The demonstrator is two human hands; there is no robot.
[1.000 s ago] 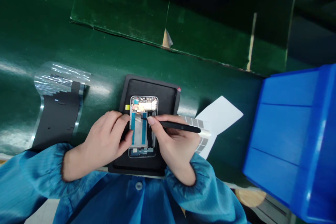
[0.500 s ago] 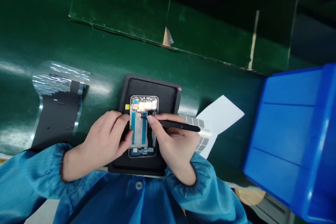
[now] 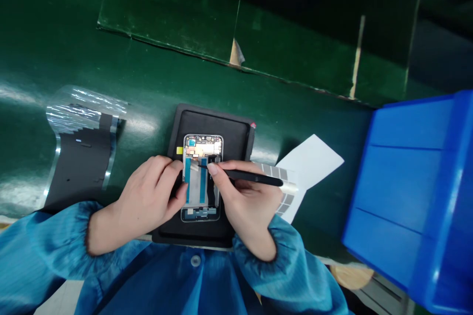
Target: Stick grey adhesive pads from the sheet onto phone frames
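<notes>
An opened phone [image 3: 194,191], its circuit board and blue strips exposed, lies in a black tray [image 3: 236,130]. My left hand [image 3: 148,194] curls at its left edge, with index finger and thumb against the frame. Black tweezers [image 3: 254,176] are pinched in my right hand [image 3: 253,204]. Their tip reaches over the battery bay, just below the board, beside a small pale piece [image 3: 194,165]. Whether the tip grips that piece, I cannot tell.
Left of the tray lies a dark sheet [image 3: 79,167] with clear film. White paper [image 3: 310,160] with grey stickers is partly under my right hand. A blue bin [image 3: 402,182] stands at right. Behind runs a raised green ledge [image 3: 177,29].
The small pale piece near the tweezers' tip looks shifted and turned within the phone. Both hands have hardly moved.
</notes>
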